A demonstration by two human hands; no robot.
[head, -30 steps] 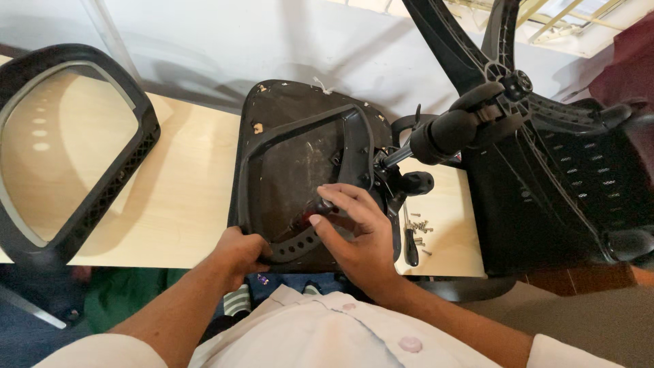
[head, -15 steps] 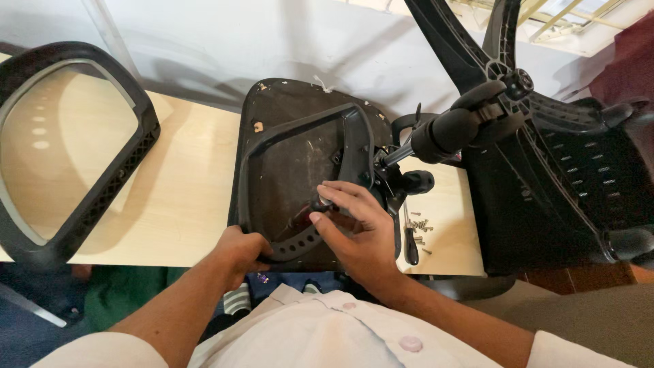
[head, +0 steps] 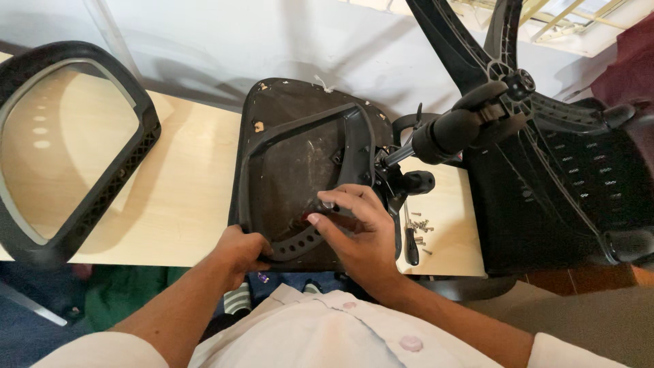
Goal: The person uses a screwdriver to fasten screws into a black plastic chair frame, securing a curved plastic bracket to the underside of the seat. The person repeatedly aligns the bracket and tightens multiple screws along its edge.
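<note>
On the pale wooden tabletop [head: 184, 197] lies an empty black plastic backrest frame [head: 102, 184] at the left. In the middle, the upturned black chair seat [head: 300, 163] lies flat. The left hand [head: 242, 251] clasps its near edge; the right hand [head: 357, 228] rests on its underside, fingers pinched together. Small loose screws [head: 419, 225] lie just beside.

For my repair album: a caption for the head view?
Left hand grips upturned chair seat edge; right hand rests on its frame.
</note>
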